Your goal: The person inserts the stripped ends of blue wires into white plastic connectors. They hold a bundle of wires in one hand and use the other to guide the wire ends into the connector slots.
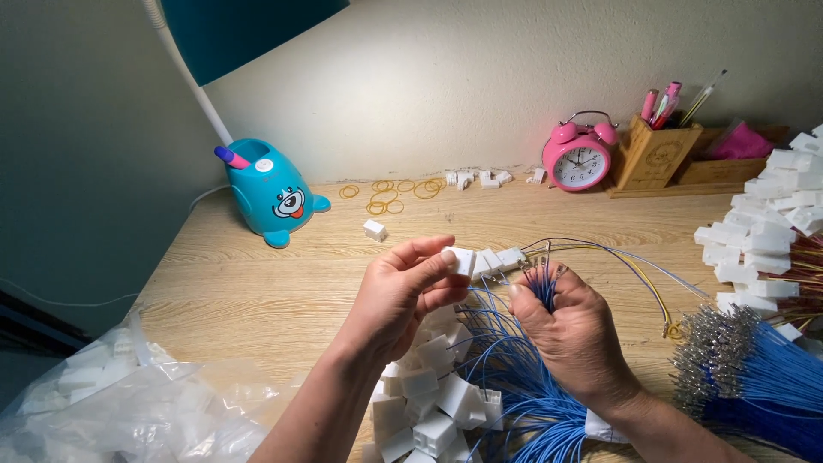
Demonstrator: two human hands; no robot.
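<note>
Head view: a wooden desk (257,283) against a pale wall. A wooden holder (653,156) has pens; a clear bag (129,403) has white housings. Left hand (399,296) pinches a white connector (463,261); right hand (570,330) pinches blue wires (540,283) beside it.

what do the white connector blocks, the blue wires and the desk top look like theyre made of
White connector blocks: likely moulded plastic, matte, crisp square cavities. Blue wires: thin, flexible, seemingly plastic-insulated, with bare metal terminals showing at one bundle's ends. Desk top: light wood grain, smooth; solid wood or laminate, cannot tell.
</note>
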